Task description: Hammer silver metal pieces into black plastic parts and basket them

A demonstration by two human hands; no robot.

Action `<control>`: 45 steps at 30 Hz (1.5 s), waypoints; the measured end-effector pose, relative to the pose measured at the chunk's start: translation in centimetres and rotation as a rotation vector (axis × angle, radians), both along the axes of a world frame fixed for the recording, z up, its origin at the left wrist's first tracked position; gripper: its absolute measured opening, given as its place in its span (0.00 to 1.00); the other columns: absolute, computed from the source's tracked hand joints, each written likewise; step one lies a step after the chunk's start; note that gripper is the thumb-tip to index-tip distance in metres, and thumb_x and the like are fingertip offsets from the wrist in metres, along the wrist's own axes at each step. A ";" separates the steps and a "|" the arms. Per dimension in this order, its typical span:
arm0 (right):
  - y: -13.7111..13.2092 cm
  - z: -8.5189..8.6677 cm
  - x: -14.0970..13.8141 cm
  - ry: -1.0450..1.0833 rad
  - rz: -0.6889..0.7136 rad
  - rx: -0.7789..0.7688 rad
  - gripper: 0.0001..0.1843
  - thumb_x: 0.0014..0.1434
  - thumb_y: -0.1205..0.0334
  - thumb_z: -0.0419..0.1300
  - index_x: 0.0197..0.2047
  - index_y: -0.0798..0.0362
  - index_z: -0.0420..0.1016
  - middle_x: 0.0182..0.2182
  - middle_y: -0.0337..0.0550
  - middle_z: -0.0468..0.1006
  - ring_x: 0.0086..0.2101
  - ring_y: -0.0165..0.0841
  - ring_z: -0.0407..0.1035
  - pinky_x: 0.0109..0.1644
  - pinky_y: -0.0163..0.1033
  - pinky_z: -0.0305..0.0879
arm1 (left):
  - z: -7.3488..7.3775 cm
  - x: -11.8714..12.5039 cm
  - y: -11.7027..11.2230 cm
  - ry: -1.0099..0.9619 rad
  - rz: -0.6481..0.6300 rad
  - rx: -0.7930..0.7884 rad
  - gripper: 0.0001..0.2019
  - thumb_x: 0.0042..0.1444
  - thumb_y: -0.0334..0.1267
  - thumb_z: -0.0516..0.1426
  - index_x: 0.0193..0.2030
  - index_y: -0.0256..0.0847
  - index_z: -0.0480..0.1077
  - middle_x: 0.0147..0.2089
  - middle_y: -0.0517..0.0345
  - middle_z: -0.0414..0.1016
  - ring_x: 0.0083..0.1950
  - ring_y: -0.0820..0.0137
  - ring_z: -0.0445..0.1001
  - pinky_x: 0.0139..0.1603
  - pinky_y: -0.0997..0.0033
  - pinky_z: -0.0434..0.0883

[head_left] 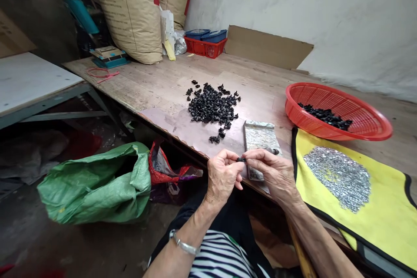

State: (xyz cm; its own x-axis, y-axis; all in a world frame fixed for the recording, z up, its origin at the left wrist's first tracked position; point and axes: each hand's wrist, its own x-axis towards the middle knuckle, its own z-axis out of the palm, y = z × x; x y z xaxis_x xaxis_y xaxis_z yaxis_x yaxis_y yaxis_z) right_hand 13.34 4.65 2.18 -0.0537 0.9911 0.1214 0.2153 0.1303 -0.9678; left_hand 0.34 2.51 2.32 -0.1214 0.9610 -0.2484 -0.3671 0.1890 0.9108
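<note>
Both hands meet over the table's front edge, around a small black plastic part [241,159]. My left hand [223,177] pinches one end of it between thumb and fingers. My right hand [275,176] is closed at the other end, its thumb and forefinger on the part. Any smaller piece between those fingertips is hidden. Just behind the right hand lies a worn metal plate [260,134] with a raised far edge; a dark rounded piece [273,150] shows beside it. Farther back, a heap of similar black parts [213,104] spreads on the table.
Right of the plate, a yellow cloth [387,195] bears a pile of small silvery metal pieces [340,178]. A red colander [368,106] with more black parts stands behind it. Left and below are a green sack [97,186] and a red bag [163,167]. Large paper sacks [130,8] stand behind.
</note>
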 end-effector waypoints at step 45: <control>-5.9 0.9 4.6 -0.799 -0.332 -0.300 0.16 0.46 0.51 0.59 0.18 0.50 0.58 0.14 0.37 0.62 0.18 0.31 0.59 0.23 0.36 0.51 | -1.4 2.2 3.4 -0.109 -0.146 -0.081 0.09 0.36 0.28 0.57 0.27 0.36 0.61 0.14 0.64 0.67 0.09 0.74 0.62 0.05 0.76 0.60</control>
State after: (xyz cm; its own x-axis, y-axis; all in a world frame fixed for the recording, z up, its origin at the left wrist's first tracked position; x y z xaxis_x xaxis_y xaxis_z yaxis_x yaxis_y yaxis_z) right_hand 17.95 -1.30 3.06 0.2827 0.9546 -0.0944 0.8168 -0.2911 -0.4981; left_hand 2.51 5.91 0.89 0.0494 0.9427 -0.3298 -0.4262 0.3186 0.8467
